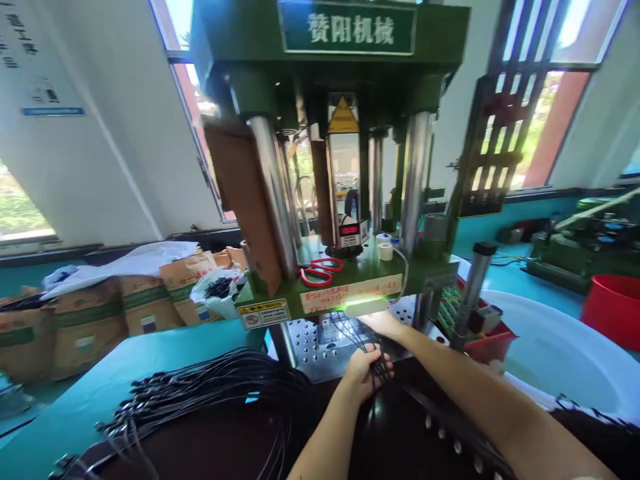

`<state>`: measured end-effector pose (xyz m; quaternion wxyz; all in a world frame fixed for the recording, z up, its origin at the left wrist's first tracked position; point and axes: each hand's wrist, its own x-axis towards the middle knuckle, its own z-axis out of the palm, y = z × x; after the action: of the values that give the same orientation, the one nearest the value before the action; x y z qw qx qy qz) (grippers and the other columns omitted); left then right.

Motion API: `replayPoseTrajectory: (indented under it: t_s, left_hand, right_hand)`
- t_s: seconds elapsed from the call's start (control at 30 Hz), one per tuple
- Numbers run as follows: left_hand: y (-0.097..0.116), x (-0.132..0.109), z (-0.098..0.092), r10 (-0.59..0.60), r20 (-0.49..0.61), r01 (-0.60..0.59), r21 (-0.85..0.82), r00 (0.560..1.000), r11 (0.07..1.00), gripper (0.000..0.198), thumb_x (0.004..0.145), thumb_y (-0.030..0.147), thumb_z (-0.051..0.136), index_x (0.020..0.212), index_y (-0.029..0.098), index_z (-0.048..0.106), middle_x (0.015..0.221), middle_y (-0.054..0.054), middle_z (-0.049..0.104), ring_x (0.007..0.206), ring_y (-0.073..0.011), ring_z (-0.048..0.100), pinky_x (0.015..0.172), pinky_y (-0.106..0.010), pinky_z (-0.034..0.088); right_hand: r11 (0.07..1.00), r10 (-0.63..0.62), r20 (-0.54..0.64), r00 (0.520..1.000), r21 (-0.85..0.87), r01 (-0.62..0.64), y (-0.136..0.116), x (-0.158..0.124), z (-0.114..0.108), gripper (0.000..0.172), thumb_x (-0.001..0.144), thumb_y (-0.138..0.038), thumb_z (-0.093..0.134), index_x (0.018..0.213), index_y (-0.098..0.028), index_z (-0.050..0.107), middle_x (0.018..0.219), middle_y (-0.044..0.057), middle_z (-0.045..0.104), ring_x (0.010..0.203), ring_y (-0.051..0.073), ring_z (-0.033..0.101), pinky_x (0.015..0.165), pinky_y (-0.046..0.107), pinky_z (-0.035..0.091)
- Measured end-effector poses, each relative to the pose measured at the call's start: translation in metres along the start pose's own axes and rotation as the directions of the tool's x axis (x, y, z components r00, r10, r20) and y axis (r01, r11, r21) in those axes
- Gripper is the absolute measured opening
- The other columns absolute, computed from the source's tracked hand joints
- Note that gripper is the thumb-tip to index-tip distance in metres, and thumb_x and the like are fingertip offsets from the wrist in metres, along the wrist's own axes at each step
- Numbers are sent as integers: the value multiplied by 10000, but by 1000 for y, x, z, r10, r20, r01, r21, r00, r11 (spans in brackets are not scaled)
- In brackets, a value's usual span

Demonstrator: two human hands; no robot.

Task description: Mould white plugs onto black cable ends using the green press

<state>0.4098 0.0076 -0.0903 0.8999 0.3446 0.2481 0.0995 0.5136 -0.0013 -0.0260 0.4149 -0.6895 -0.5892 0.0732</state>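
Observation:
My left hand (pixel 367 372) is closed around a few thin black cables (pixel 350 330) in front of the green press (pixel 270 280). Those cables run from the fingers up to the perforated metal plate (pixel 313 343) under the press's crosspiece. My right hand (pixel 383 323) reaches in under the crosspiece, beside a bright light (pixel 373 305). Its fingers are hidden behind the crosspiece and glare, so what they touch does not show. To the left of my left arm, a large bundle of black cables (pixel 225 380) lies on the dark work surface.
Red-handled scissors (pixel 323 270) and a white tape roll (pixel 385 251) rest on the press's ledge. On the right are a metal post (pixel 473 287), a red bin (pixel 493 340) and a big white tub (pixel 550 353). Brown sacks (pixel 95 313) line the left wall.

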Motion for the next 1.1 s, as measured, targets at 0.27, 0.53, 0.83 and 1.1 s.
replayPoseTrajectory:
  t_s: [0.27,0.53,0.83,1.1]
  left_hand:
    - [-1,-2,-3,40,57,-41,24,998,999,111,661,75,595,746,124,541,610,-32,606,544,-145,591,615,-298,489]
    - [2,-2,-8,8,-58,-1,113,998,994,93,784,56,480,819,136,510,635,-28,611,531,-130,607,557,-280,533]
    - [6,-10,-2,-17,-120,36,157,993,987,132,784,30,449,804,124,538,646,-32,616,542,-129,611,547,-270,545]
    - [7,-14,10,10,-112,0,89,994,996,86,787,78,480,831,136,526,612,-12,597,499,-115,587,528,-262,519]
  right_hand:
    - [996,-85,72,994,17,84,-50,-129,-51,526,654,-156,601,1172,-180,507,1012,51,591,906,197,550,804,298,440]
    - [553,481,-406,777,-548,-628,13,-315,-191,489,776,-285,467,1225,-91,451,998,148,547,943,263,517,869,385,398]
    - [283,580,-559,592,-544,-790,58,-394,-194,635,688,-366,555,1240,-77,436,1254,200,448,1167,336,372,959,471,319]
    - [905,368,-223,903,-135,-403,-5,-238,-168,283,805,-262,442,1032,-204,599,885,39,647,780,190,586,697,288,457]
